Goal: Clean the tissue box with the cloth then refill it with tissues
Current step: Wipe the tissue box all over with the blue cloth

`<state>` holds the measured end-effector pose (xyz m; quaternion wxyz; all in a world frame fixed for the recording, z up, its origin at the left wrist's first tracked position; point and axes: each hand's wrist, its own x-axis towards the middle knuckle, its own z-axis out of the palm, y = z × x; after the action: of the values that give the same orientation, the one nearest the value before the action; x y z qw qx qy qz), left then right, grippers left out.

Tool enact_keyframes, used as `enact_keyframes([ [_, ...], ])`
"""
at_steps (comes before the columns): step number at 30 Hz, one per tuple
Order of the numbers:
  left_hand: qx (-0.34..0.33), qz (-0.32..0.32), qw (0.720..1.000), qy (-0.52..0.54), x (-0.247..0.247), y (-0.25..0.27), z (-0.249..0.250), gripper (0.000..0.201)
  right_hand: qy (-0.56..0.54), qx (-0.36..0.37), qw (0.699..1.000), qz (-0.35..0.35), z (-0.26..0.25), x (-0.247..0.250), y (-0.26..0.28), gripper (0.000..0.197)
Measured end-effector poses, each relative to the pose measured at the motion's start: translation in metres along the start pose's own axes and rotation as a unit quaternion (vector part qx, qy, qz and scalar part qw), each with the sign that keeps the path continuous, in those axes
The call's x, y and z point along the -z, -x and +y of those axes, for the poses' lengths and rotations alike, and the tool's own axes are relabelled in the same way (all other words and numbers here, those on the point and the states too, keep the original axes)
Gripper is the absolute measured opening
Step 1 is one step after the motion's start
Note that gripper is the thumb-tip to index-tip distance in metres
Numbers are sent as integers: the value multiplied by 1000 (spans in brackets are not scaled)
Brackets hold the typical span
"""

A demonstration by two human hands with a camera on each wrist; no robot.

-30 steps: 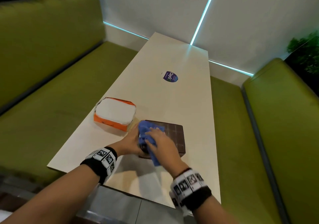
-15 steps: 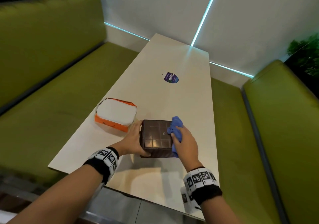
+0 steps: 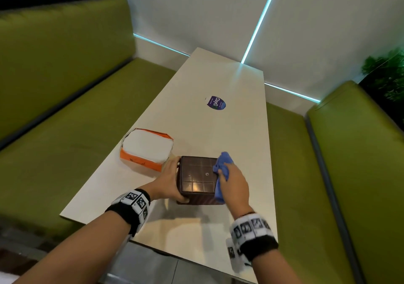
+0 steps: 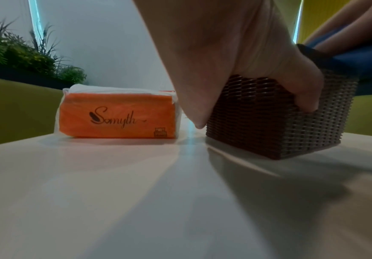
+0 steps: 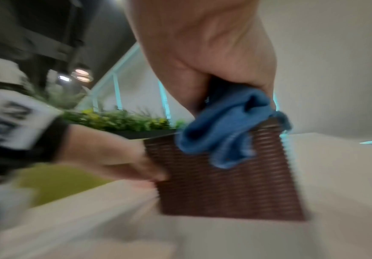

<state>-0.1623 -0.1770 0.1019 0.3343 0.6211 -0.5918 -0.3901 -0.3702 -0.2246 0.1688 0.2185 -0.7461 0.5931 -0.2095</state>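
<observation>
Tissue box (image 3: pixel 197 179) upside down on counter (image 3: pixel 218 130), unmoved since half second ago. Our left hand (image 3: pixel 167 182) still grips its left side; right hand (image 3: pixel 232 184), fingers closed on cloth (image 3: pixel 222 170), wiping right wall slightly nearer us. Tissue pack (image 3: pixel 146 150) just left.

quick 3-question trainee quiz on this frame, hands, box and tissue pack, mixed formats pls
1. True or false: the left hand is lifting the orange tissue pack.
2. Multiple choice: the blue cloth is against which part of the brown tissue box? A) its left side B) its right side and top edge C) underneath it
3. Fill in: the tissue pack lies on the table to the ____ of the box.

Key: 1 false, the left hand grips the box; 2 B, held there by the right hand; 3 left.
</observation>
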Motion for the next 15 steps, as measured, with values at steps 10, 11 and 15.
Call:
enact_keyframes([
  [10,12,4,1000,-10,0,0,-1,126,31,91,990,-99,-36,-37,1,37],
  [11,1,7,1000,-13,0,1,0,131,31,74,994,-71,-26,-29,-12,33],
  [15,-6,12,1000,-5,-2,-2,-4,134,114,35,990,-70,-19,-34,-10,30],
])
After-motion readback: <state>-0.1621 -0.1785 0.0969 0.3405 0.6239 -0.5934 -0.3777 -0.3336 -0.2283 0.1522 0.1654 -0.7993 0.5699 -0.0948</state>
